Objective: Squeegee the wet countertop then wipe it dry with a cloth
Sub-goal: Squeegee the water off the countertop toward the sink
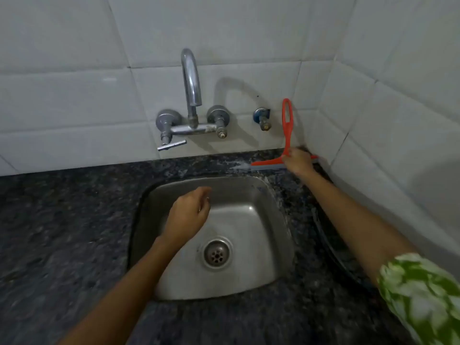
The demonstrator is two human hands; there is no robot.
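The left hand [188, 210] hangs over the sink [278, 270], loosely curled, holding nothing. Further back, the right hand [297, 161] grips the red squeegee [286, 125] low down (handle leaning up the wall), blade on the wet surface [74, 220] just under it; a tilted pull could slip and leave water streaks

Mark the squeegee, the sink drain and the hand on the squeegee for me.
squeegee [286, 120]: head view, on the orange handle loop.
sink drain [216, 254]: head view, middle of the metal strainer.
right hand [297, 161]: head view, back of the hand, at the blade's crossbar.
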